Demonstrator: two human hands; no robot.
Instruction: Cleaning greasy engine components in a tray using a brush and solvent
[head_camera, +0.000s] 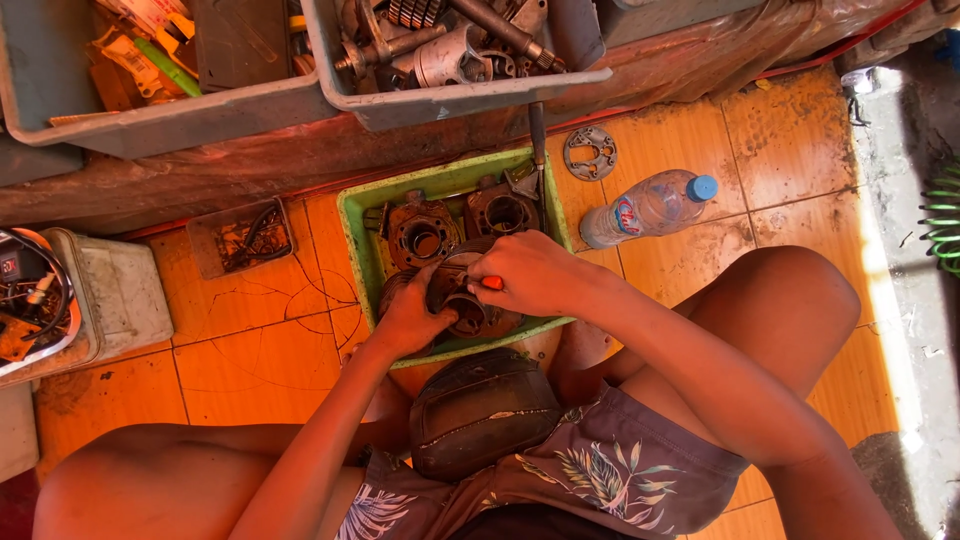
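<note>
The person squats low over an orange tiled floor (250, 365), knees spread, a dark scuffed pouch (480, 410) hanging at the waist above patterned shorts. Just past it both hands meet over a green plastic tray (352, 215) set on the tiles. The left hand (410, 318) is wrapped around a dark, greasy engine cylinder (462, 305) that rests in the near end of the tray, fingers curled against its side. The right hand (530, 272) is closed on a tool with an orange handle (492, 283), only a stub of which shows; its tip is hidden against the cylinder. Two more rusty cylinder blocks (425, 235) lie further back in the same tray.

The tiles are grimy, stained and scratched with curved marks. To the right lies a clear water bottle (650, 208) with a blue cap, and beyond it a flat round metal plate (589, 152). To the left sits a small dish of bits (242, 238) and a dirty white tub (115, 295). Furthest off, grey bins (450, 100) packed with metal parts stand along a low ledge.
</note>
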